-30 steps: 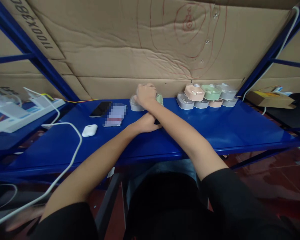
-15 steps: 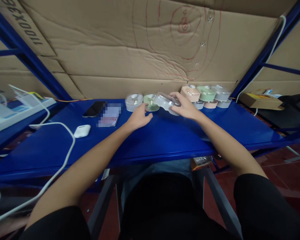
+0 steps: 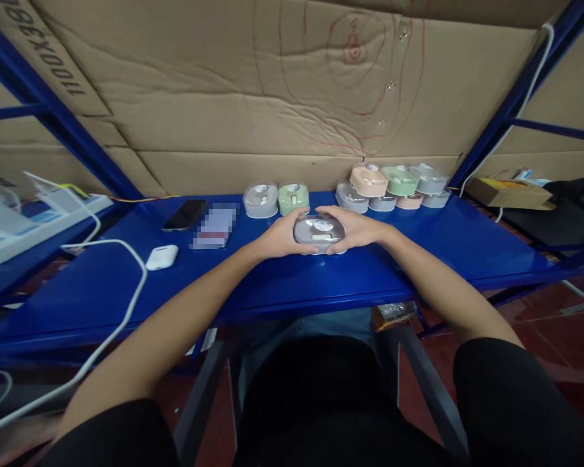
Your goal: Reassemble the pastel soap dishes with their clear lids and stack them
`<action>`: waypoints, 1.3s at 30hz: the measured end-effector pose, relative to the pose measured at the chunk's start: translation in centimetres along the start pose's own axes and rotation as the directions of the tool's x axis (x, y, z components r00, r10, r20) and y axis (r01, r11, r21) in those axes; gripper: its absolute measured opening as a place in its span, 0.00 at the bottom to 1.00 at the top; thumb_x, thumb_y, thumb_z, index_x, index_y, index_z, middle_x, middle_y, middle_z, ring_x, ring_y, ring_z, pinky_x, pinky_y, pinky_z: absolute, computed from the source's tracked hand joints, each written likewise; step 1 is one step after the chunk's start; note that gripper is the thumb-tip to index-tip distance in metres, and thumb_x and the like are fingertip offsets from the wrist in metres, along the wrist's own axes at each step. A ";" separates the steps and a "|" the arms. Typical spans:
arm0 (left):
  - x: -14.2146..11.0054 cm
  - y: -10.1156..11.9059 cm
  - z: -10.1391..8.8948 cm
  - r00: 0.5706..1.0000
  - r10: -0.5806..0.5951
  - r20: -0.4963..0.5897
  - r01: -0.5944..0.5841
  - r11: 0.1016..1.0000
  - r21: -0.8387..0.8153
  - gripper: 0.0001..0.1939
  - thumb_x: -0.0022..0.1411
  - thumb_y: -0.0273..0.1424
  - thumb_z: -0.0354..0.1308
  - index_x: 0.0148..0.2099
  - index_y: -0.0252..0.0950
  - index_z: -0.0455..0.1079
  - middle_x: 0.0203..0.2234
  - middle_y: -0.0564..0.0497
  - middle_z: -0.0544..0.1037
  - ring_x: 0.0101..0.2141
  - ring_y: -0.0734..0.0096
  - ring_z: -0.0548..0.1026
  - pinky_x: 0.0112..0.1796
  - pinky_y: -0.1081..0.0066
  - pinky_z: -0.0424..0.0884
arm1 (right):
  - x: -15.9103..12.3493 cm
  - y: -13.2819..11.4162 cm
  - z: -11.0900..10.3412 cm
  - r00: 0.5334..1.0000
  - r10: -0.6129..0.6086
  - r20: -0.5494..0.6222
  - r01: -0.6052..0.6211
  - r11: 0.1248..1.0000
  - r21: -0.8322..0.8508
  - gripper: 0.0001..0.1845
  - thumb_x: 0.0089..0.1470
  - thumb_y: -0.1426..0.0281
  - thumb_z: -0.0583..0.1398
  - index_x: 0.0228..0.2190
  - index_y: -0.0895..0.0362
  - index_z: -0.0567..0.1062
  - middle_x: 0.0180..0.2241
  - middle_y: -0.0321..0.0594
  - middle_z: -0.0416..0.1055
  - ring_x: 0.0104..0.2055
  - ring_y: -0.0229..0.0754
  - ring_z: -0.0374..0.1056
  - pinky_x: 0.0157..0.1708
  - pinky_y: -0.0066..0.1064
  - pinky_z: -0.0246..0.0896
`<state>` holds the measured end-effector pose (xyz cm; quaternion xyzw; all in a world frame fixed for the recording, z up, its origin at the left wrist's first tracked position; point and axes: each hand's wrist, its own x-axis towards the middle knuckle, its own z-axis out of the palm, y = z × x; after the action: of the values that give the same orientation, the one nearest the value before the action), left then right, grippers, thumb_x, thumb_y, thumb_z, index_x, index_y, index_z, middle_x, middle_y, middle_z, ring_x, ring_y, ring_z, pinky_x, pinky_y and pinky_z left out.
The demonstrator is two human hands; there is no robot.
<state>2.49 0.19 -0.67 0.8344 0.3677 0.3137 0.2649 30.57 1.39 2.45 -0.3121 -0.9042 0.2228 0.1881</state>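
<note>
Fingers (image 3: 329,212) spread and curled, left hand (image 3: 278,237) and right hand (image 3: 356,229) cupping a grey translucent rounded plastic case (image 3: 320,230) from both sides. Case rests on the glossy blue steel shelf (image 3: 418,253). Just behind the hands: pale grey plastic case (image 3: 260,200), sage-green plastic case (image 3: 292,198). Further right: stacked pink, green and grey plastic cases (image 3: 394,185).

Blue steel shelf (image 3: 433,250) carries a black smartphone (image 3: 185,215), a pixelated card (image 3: 215,226), a white earbud case (image 3: 162,257) and a white cable (image 3: 126,248). Grey and green plastic cases (image 3: 276,199) sit side by side mid-shelf; pastel cases (image 3: 400,186) stack two high further right.
</note>
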 end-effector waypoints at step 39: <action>-0.2 1.9 -4.7 0.975 -0.127 -0.184 0.202 0.854 0.479 0.30 0.78 0.53 0.55 0.53 0.35 0.86 0.53 0.34 0.82 0.63 0.36 0.77 0.67 0.41 0.72 | -1.2 2.2 -4.4 0.937 0.220 -0.270 -0.243 0.968 -0.057 0.43 0.64 0.29 0.57 0.56 0.52 0.79 0.50 0.51 0.84 0.50 0.63 0.81 0.54 0.57 0.76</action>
<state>-0.19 -0.09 3.67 0.8145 0.5241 0.2454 0.0407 34.65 3.38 4.69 -0.4512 -0.8373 0.1596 0.2643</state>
